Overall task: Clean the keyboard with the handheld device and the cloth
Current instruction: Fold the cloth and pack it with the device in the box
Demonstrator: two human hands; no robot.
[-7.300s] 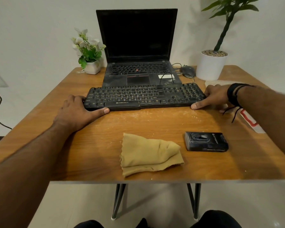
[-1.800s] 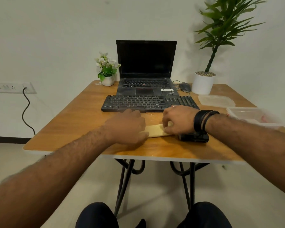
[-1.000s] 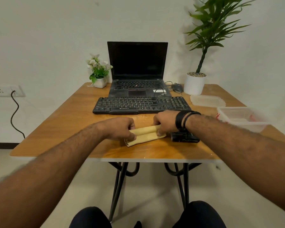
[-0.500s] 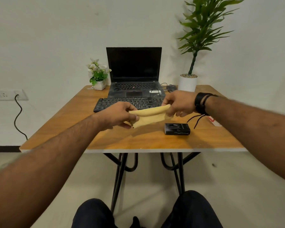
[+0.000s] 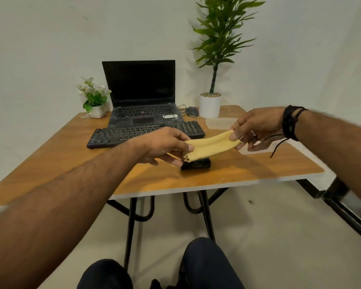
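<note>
Both hands up over table (image 5: 61, 155), folded yellow cloth (image 5: 212, 147) stretched between them in air. Left hand (image 5: 165, 146) pinching cloth's near end, right hand (image 5: 256, 127) pinching far end. Black handheld device (image 5: 196, 164) sitting on table right under cloth, partly hidden. Keyboard (image 5: 146, 133) flat on table behind hands, open laptop (image 5: 141, 94) just past it. Potted plant (image 5: 215, 59) at back right corner.

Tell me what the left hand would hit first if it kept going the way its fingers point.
Probably the right hand: the left hand points along the stretched cloth toward it. Depth is unclear.
</note>
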